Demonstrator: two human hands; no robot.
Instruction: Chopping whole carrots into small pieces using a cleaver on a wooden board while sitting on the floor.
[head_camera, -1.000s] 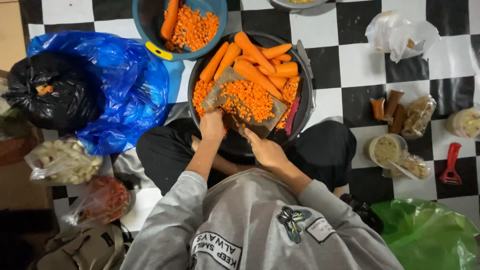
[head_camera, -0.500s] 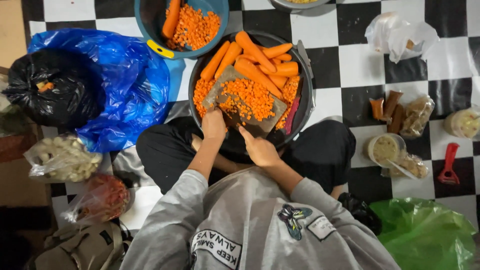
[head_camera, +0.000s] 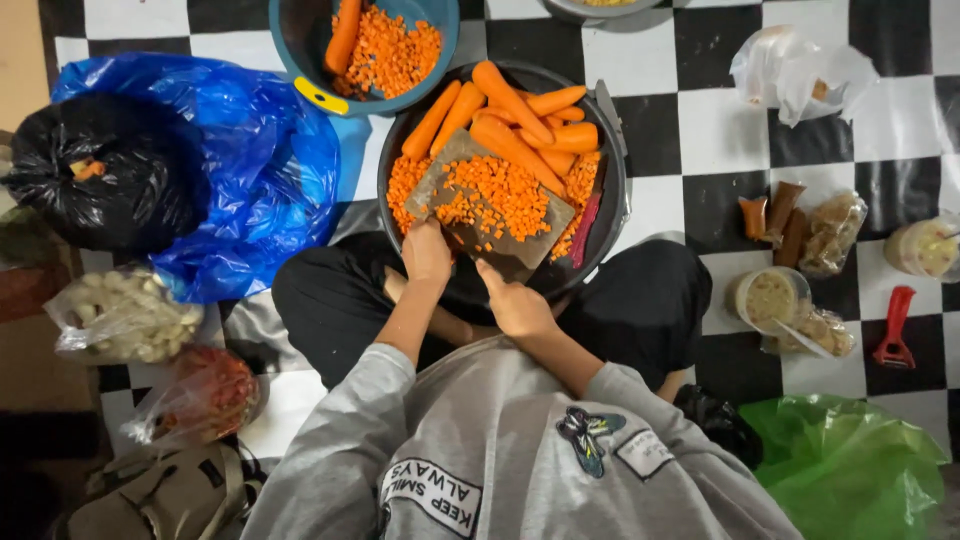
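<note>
Left hand (head_camera: 428, 252) grips the near edge of the cutting board (head_camera: 488, 205); right hand (head_camera: 515, 305), loosely curled and empty, touches its near corner. Diced carrot (head_camera: 495, 195) lies just beyond both, inside the black basin (head_camera: 612, 190).

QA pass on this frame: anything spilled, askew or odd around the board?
Mostly tidy. The cutting board sits tilted inside the dark pan, propped over whole carrots, and diced carrot has slid off its left edge into the pan. Left hand and right hand rest at its near edge. Nothing on the floor.
</note>
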